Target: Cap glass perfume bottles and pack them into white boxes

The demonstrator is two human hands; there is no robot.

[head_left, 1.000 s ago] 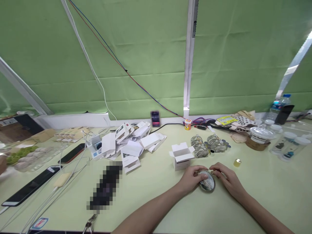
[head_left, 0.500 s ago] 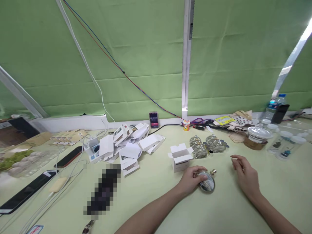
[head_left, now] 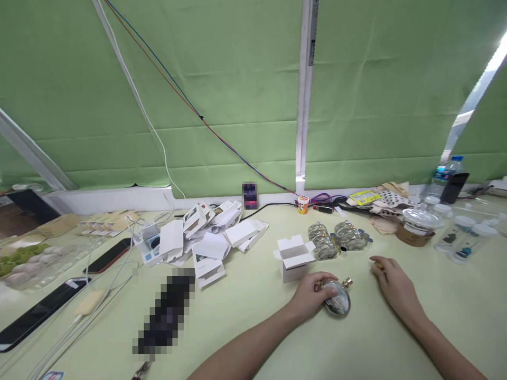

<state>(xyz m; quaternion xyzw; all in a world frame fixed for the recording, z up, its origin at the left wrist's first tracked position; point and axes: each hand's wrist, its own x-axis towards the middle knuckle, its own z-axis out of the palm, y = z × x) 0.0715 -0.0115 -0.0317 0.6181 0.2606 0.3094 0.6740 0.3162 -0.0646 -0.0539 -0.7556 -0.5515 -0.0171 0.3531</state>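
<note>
A round, flat perfume bottle (head_left: 339, 300) with a gold neck lies tilted on the table, and my left hand (head_left: 312, 295) grips its left side, thumb across the front. To the right, my right hand (head_left: 396, 287) rests near the tabletop, its fingers pinched round a small gold-coloured piece (head_left: 379, 265), too small to make out fully. Just behind my left hand stands a small white box (head_left: 293, 266) with its flaps raised. Two rows of similar bottles (head_left: 324, 245) stand behind and to the right of the box, with a small metal ring (head_left: 343, 252) beside them.
Several white cartons (head_left: 209, 240) lie heaped left of the box. Farther left are phones (head_left: 43, 311), white cables and an egg tray (head_left: 43, 261). At the back stands a small orange jar (head_left: 303, 205). Lidded plastic tubs (head_left: 420, 224) and a water bottle (head_left: 446, 177) occupy the right.
My right hand has shifted slightly left and lower, and a gold-coloured piece now shows between its fingers. My left hand keeps its hold on the perfume bottle, almost unmoved.
</note>
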